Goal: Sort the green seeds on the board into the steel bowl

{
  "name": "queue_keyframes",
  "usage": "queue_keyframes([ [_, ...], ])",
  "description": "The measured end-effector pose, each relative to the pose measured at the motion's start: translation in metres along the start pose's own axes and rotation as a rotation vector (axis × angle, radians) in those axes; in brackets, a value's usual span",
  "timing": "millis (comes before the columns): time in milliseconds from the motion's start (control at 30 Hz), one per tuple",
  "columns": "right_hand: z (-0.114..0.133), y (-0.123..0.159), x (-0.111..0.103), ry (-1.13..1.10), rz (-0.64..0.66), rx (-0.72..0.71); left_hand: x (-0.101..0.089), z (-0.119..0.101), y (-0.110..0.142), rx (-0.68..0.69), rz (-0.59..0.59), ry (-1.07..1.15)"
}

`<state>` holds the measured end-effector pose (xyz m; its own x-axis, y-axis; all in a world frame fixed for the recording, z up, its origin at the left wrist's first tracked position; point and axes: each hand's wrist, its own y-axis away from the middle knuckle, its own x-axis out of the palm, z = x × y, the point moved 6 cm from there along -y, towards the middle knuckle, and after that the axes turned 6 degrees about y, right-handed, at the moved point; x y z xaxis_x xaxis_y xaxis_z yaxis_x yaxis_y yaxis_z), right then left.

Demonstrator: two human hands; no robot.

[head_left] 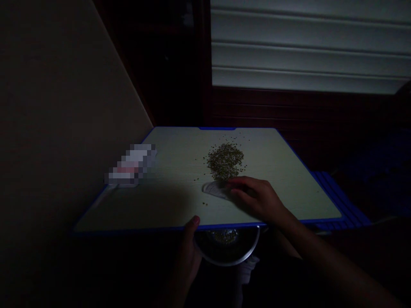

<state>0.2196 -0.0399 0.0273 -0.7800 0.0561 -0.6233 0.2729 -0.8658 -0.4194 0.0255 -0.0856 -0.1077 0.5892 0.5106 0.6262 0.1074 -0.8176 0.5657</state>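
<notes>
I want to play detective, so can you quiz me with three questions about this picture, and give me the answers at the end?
1. On the board, which hand is at the pale curved piece beside the pile of seeds?

2. True or false: the bowl sits on top of the board.

3. Pick one. The left hand is at the board's:
a) far edge
b) near edge
c) right edge

Key:
1. The right hand.
2. False. The bowl shows below the board's near edge.
3. b
</notes>
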Motion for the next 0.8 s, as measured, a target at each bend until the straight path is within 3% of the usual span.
queue_keyframes([
  [633, 0.010, -0.001, 0.007, -0.005, 0.152, -0.109, -0.001, 0.004, -0.001, -0.071, 0.022, -0.039],
  [800, 0.009, 0.000, 0.007, 0.026, 0.129, -0.115, -0.001, 0.002, -0.001, -0.025, 0.057, -0.028],
])
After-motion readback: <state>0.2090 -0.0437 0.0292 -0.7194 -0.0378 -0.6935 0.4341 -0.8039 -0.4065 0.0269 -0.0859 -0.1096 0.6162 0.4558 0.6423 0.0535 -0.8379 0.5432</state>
